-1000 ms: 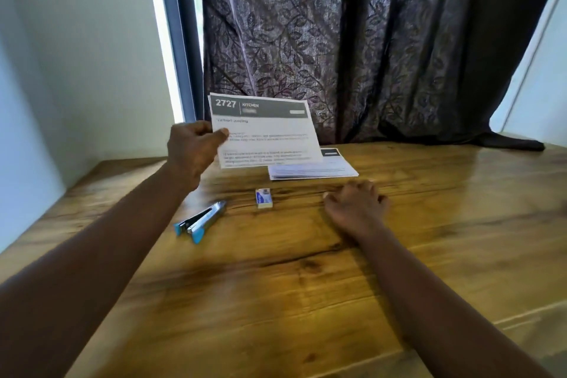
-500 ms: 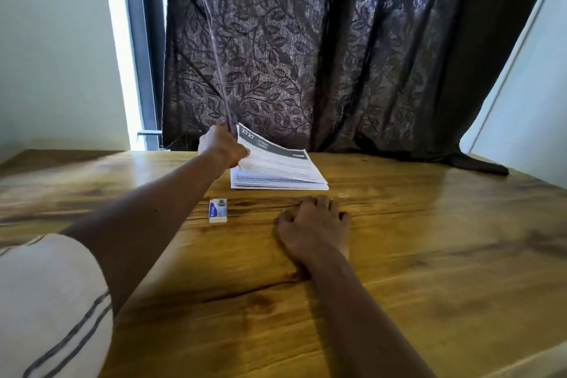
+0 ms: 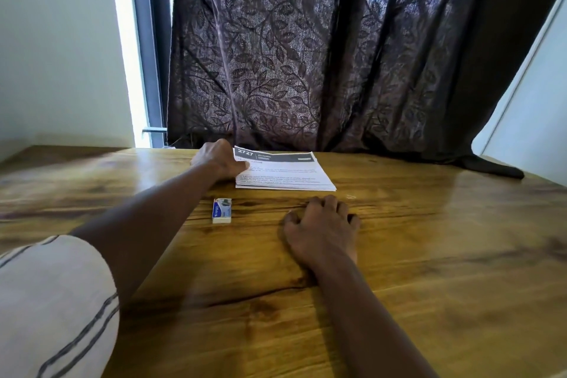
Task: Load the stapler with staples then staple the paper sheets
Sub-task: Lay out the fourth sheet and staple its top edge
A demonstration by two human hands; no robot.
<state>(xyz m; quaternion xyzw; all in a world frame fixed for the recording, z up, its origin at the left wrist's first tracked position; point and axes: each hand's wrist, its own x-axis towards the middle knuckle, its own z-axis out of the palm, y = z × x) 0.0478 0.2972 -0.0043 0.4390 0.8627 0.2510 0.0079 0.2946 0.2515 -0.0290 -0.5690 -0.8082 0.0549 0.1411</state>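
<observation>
A stack of printed paper sheets [image 3: 287,172] with a dark header lies on the wooden table [image 3: 429,255] near the curtain. My left hand [image 3: 219,159] rests at the stack's left edge, thumb on the top sheet, pinching it. A small white and blue staple box [image 3: 221,210] lies flat in front of the stack, to the left. My right hand [image 3: 322,228] lies palm down on the table, fingers slightly curled, holding nothing. The stapler is hidden behind my left arm or out of view.
A dark leaf-patterned curtain [image 3: 306,55] hangs right behind the table, its hem trailing onto the table top at the far right [image 3: 491,167]. A window strip [image 3: 135,70] and white wall stand at the left. My striped sleeve [image 3: 52,304] fills the lower left.
My left hand has lowered the raised sheet onto the stack. The view has swung left and closer, so the stapler is gone from sight. The right hand has stayed flat.
</observation>
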